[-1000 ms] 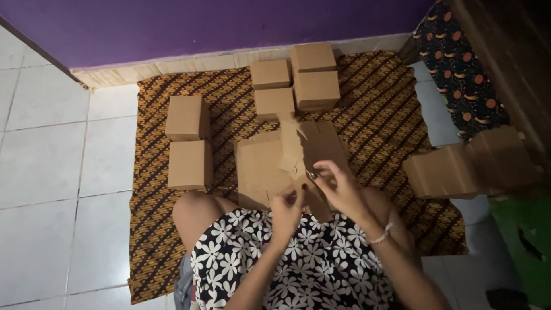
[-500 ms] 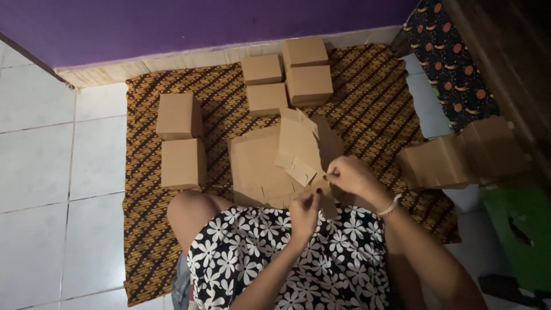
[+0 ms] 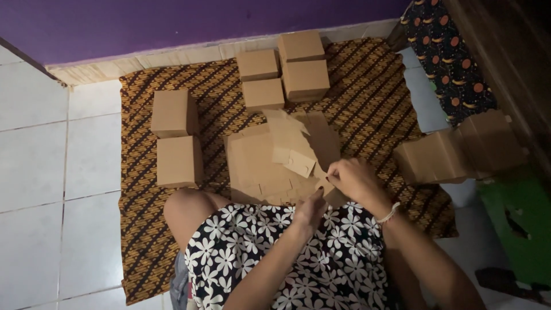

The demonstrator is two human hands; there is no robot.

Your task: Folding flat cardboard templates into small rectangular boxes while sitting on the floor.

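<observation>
The right hand (image 3: 353, 179) curls its fingers around the lower right edge of a flat card blank (image 3: 293, 150), pinching a flap there. The left hand (image 3: 310, 213) sits just below it, fingers bunched together, its fingertips at the bottom edge of the same blank; whether it truly grips the card cannot be told. The blank is tilted up from a stack (image 3: 255, 166) of unfolded blanks that lies on the patterned mat (image 3: 143, 229) right in front of the person's knee (image 3: 186, 209). A thin bracelet (image 3: 389, 214) circles the right wrist.

Two made-up boxes (image 3: 175, 138) stand one behind the other on the left part of the mat, well apart from the hands. Four more boxes (image 3: 284, 69) are grouped at the far edge of the mat, near the purple wall (image 3: 201, 23). To the right, off the mat, lies a heap of folded card (image 3: 459, 149) beside a dark spotted cloth (image 3: 447, 57) and a green object (image 3: 516, 224). White tiles (image 3: 46, 172) cover the floor to the left.
</observation>
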